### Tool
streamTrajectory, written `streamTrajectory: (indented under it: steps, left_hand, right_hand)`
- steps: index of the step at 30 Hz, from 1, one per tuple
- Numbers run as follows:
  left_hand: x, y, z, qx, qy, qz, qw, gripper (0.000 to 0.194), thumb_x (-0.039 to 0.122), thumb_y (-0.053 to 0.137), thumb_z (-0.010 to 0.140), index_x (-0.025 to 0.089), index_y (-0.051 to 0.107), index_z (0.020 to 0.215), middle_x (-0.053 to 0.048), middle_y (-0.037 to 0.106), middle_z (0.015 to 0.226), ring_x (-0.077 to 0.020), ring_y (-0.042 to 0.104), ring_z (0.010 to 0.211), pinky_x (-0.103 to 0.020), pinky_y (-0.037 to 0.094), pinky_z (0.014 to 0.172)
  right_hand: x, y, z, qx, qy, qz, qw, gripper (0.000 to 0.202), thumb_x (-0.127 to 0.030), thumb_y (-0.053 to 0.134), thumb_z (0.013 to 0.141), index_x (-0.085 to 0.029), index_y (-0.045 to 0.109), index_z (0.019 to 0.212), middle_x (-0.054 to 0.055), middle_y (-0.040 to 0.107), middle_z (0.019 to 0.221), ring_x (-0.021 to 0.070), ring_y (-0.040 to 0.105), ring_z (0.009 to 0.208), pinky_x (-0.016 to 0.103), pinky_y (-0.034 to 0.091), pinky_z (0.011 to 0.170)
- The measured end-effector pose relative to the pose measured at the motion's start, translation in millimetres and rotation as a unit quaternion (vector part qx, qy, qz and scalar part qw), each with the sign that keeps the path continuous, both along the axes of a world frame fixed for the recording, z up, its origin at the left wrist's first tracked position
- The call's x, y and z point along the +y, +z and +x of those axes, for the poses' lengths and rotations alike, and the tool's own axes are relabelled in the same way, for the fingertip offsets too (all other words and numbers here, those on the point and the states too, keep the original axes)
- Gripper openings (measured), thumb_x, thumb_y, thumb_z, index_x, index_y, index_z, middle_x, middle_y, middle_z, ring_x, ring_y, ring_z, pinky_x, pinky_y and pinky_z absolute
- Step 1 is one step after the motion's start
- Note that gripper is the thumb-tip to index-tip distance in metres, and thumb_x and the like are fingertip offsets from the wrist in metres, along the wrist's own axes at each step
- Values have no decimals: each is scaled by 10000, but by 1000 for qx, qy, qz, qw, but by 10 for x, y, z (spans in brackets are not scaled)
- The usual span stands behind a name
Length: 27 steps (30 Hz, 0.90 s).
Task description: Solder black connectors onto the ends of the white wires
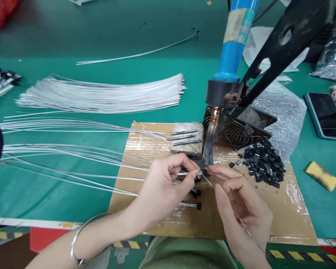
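Observation:
My left hand (166,188) pinches the end of a thin white wire right under the tip of a blue-handled soldering iron (231,56). A metal bracket (277,56) holds the iron pointing downward. My right hand (242,207) grips a thin strand of solder wire (209,182) between thumb and fingers. Its free end reaches to the wire end by the iron tip, and the rest runs down across my palm. Just below the left fingers lie wires with black connectors (198,206) on their ends. My fingers partly hide the joint itself.
Loose white wires (72,149) and a thick wire bundle (106,95) lie left. A fan (235,130) stands behind the iron, near a pile of black connectors (264,164). A yellow sponge (322,175) and phone (327,116) are right. Cardboard (291,216) covers the work spot.

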<state>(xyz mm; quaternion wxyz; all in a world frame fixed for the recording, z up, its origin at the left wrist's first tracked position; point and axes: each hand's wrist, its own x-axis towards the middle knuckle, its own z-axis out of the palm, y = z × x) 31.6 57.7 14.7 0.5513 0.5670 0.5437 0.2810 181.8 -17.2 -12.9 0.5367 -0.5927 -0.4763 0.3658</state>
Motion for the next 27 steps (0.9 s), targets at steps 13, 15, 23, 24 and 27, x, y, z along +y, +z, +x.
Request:
streamTrajectory:
  steps: [13, 15, 23, 24, 27]
  left_hand:
    - [54, 27, 41, -21, 13, 22, 999, 93, 149, 656, 812, 160, 660, 720, -18, 729, 771, -125, 634, 697, -223, 472, 630]
    - [58, 26, 36, -23, 12, 26, 999, 93, 145, 656, 818, 160, 660, 726, -16, 729, 775, -125, 637, 708, -222, 477, 642]
    - [71, 64, 19, -22, 14, 37, 999, 93, 138, 649, 829, 165, 665, 742, -14, 736, 789, -132, 644, 724, -228, 487, 656]
    - [73, 70, 19, -19, 13, 38, 999, 93, 137, 646, 830, 165, 666, 744, -16, 740, 796, -135, 647, 728, -229, 488, 655]
    - [76, 87, 20, -11, 9, 44, 999, 99, 132, 638, 832, 164, 670, 744, -22, 750, 805, -137, 650, 727, -230, 484, 644]
  right_hand:
    - [76, 75, -12, 61, -19, -39, 997, 198, -180, 636, 961, -236, 560, 787, 42, 789, 1187, 186, 764, 1112, 307, 611, 987]
    - [88, 67, -4, 62, -19, -37, 997, 199, -174, 637, 954, -232, 559, 780, 57, 794, 1176, 204, 770, 1098, 332, 622, 978]
    - [123, 70, -1, 60, -16, -24, 998, 208, -174, 643, 950, -229, 568, 764, 62, 795, 1161, 216, 769, 1103, 346, 629, 970]
    - [123, 75, -2, 62, -17, -23, 998, 207, -172, 644, 950, -231, 569, 766, 55, 794, 1165, 210, 770, 1097, 345, 626, 978]
    - [119, 85, -4, 66, -16, -22, 997, 201, -156, 639, 948, -236, 572, 776, 38, 792, 1173, 195, 771, 1090, 339, 617, 997]
